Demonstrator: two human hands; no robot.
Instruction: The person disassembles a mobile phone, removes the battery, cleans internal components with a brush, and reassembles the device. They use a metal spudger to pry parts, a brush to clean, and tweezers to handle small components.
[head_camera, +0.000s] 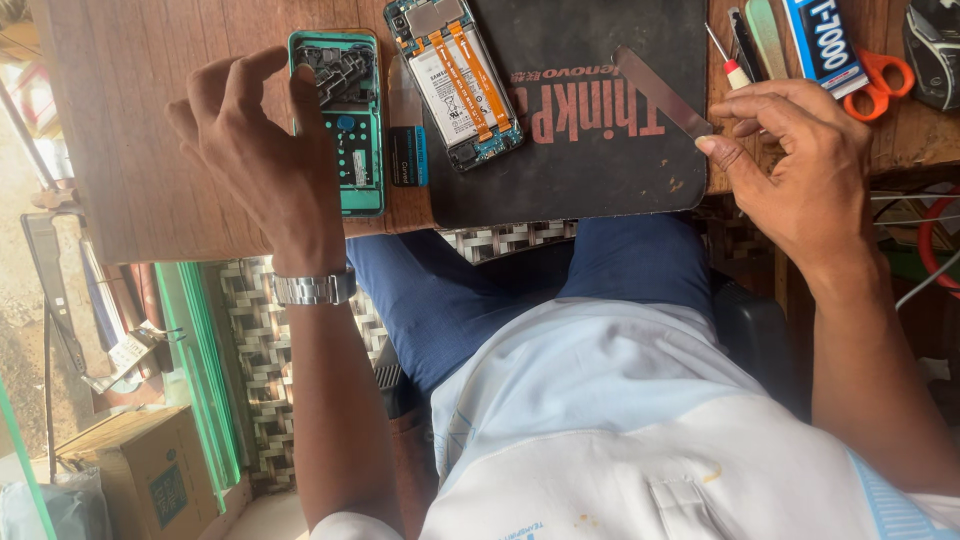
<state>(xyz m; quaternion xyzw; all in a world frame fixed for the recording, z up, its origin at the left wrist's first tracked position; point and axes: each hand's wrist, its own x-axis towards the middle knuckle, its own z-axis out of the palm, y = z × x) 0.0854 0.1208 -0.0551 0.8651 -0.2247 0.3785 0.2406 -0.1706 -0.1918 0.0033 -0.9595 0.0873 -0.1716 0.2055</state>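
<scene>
My left hand (265, 150), with a metal wristwatch, rests on the wooden table (130, 130); its fingers touch the left edge of a teal phone frame (352, 140) lying face up. An opened phone (455, 80) with a white battery and orange flex cables lies on a black mat (600, 160). My right hand (800, 160) pinches a thin flat metal pry blade (655, 90), whose tip points up-left over the mat, apart from the phone.
A small black part (407, 155) lies between the teal frame and the mat. A red-tipped screwdriver (728, 62), a glue tube (822, 40) and orange scissors (880, 80) sit at the top right. A cardboard box (140, 470) stands on the floor at left.
</scene>
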